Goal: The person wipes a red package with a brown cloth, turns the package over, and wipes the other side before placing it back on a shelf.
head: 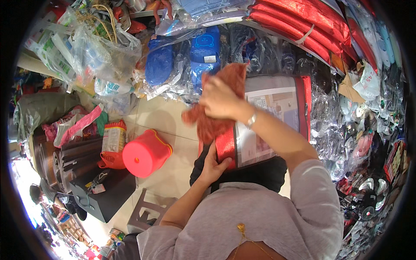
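Note:
A red-edged storage bag [226,148] with a clear window lies across my lap, with grey fabric and a printed paper insert [252,138] visible through the window. My left hand [213,169] grips the bag's near left corner, thumb on top of the red edge. Bunched in my right hand [219,99] is a rust-orange cloth [213,126], held against the left part of the bag. Motion blurs this hand and the cloth's loose end. The cloth hides part of the bag's left side.
Blue slippers [204,48] in plastic wrap lie beyond the bag. On the left stand a pink plastic stool [139,159], a black box [105,195] and a grey stool [148,208]. Wrapped goods [328,130] crowd the right, near a fan [369,198]. Red bags [305,22] are stacked above.

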The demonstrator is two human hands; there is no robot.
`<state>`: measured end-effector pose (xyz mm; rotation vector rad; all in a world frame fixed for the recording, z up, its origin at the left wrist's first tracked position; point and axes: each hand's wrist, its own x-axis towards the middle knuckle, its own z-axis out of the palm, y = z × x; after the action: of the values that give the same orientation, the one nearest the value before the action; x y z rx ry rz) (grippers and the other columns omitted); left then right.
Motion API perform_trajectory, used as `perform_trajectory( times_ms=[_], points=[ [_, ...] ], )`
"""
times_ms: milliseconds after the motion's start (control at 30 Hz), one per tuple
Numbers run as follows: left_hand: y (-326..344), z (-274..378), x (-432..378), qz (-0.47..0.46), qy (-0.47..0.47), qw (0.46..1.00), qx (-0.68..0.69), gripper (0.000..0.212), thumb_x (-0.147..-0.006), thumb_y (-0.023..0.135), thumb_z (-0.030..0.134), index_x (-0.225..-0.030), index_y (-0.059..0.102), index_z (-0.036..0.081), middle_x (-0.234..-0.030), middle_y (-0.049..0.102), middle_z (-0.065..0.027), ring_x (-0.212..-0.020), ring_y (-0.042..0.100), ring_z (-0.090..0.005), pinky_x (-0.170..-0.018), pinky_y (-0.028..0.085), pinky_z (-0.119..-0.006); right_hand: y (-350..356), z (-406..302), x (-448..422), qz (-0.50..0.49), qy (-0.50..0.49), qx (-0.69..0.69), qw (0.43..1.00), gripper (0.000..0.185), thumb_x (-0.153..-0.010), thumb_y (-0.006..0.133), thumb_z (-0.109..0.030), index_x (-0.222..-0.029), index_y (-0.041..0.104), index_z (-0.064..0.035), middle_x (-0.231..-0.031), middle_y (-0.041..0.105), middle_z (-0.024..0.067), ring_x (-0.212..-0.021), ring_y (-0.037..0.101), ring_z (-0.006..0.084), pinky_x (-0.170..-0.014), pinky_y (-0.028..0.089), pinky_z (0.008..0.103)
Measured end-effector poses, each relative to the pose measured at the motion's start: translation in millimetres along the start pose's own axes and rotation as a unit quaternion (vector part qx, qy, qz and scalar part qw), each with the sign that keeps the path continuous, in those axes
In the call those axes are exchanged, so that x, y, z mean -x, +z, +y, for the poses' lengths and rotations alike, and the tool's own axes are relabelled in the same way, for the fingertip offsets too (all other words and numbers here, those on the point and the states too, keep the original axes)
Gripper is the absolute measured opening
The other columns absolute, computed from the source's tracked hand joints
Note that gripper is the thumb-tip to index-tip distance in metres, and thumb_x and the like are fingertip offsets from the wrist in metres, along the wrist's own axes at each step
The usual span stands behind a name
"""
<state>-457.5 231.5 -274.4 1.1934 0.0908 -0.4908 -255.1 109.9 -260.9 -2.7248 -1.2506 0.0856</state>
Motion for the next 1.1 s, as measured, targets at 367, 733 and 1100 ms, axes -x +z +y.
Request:
perform_trajectory(
  times_ms=[367,733,1100],
  points=[
    [-61,-46,11,-0.078,-0.092,0.884,0.452,0.06,-0.088,0.052,0.011,-0.145,0.031,0.011,-0.143,0.041,-0.0072,-0.131,0.042,-0.022,-0.105,0.039,-0.039,-15,-76,89,0.067,-0.051,-0.227,0.97,0.016,-0.069,0.063,-0.025,-0.074,0.064,-0.0098,-0.086,0.063,0.0032,-0.111,0.052,0.0242,-0.107,0.029,0.0522],
    [-40,29,-40,-0.047,-0.2,0.952,0.229,0.07,-0.095,0.046,0.052,-0.146,0.029,0.008,-0.133,0.05,-0.0155,-0.119,0.053,-0.0273,-0.099,0.045,-0.043,-7,-84,184,0.081,0.029,-0.149,0.985,0.035,-0.066,0.07,-0.02,-0.1,0.063,-0.0147,-0.133,0.051,0.0054,-0.134,0.037,0.0268,-0.109,0.025,0.0536],
    [-15,17,-52,0.007,-0.073,0.996,0.052,0.05,-0.09,0.063,0.008,-0.134,0.04,0.008,-0.126,0.055,-0.009,-0.113,0.056,-0.0225,-0.093,0.05,-0.039,24,-19,251,0.262,0.444,-0.041,0.856,0.037,-0.066,0.063,-0.014,-0.103,0.056,-0.0091,-0.112,0.055,0.0148,-0.107,0.047,0.0361,-0.087,0.034,0.0512]
  ],
)
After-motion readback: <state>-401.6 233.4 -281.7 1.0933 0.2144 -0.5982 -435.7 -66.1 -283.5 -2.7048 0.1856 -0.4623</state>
